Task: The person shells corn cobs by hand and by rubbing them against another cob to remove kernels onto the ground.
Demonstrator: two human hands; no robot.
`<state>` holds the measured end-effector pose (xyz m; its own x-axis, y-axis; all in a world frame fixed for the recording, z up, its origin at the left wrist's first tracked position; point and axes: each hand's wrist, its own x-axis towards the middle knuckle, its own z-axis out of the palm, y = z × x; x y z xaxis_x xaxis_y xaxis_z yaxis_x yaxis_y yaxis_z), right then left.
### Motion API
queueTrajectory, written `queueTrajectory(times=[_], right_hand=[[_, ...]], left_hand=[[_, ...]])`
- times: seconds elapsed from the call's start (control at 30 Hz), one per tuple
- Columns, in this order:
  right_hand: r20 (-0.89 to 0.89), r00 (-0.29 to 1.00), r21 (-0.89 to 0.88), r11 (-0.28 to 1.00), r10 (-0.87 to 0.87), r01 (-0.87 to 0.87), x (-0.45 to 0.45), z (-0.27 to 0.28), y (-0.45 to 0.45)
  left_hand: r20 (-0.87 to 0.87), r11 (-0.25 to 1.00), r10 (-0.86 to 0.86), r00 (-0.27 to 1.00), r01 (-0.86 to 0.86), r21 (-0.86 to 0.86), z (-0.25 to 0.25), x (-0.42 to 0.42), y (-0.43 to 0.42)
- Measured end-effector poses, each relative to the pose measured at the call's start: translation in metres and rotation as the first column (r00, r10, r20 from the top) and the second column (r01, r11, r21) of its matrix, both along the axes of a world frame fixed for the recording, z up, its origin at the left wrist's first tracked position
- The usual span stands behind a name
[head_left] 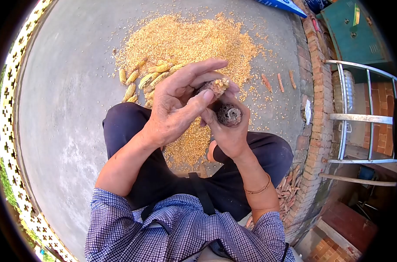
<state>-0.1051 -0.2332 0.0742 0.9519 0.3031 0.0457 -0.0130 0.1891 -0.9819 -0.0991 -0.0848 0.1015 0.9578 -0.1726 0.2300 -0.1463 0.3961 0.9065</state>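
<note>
My left hand (176, 105) is closed around a mostly stripped corn cob (216, 87), its thumb lying along the side. A few pale kernels still cling to that cob's tip. Just below and to the right, my right hand (233, 133) grips a dark bare cob (229, 115), whose round end faces up at me. The two hands touch or nearly touch, and some of the right fingers are hidden behind the left hand. Beneath them spreads a pile of loose corn kernels (185, 39). Several unshelled ears of corn (130, 77) lie at the pile's left edge.
My bent legs (128, 126) flank the kernels on the concrete floor (67, 109). Several reddish stripped cobs (280, 82) lie to the right, with more heaped by my right knee (288, 192). A brick edge (318, 109), a metal rack (360, 117) and a green cabinet (355, 35) stand further right.
</note>
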Motion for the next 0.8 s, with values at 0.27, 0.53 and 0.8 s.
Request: queueTrajectory(times=[0.27,0.53,0.8], right_hand=[[-0.092,0.994,0.04,0.998,0.06,-0.056,0.005,0.005,0.0],[-0.062,0.994,0.007,0.996,-0.094,0.094,0.015,0.007,-0.009],[-0.164,0.964,0.172,0.956,-0.21,0.237,0.019,0.009,-0.017]], left_hand=[[0.059,0.992,0.11,0.992,-0.113,0.055,-0.003,0.004,0.002],[0.042,0.983,0.181,0.983,-0.181,-0.012,-0.006,0.013,0.009],[-0.02,0.97,0.24,0.971,-0.239,0.047,-0.008,0.011,0.009]])
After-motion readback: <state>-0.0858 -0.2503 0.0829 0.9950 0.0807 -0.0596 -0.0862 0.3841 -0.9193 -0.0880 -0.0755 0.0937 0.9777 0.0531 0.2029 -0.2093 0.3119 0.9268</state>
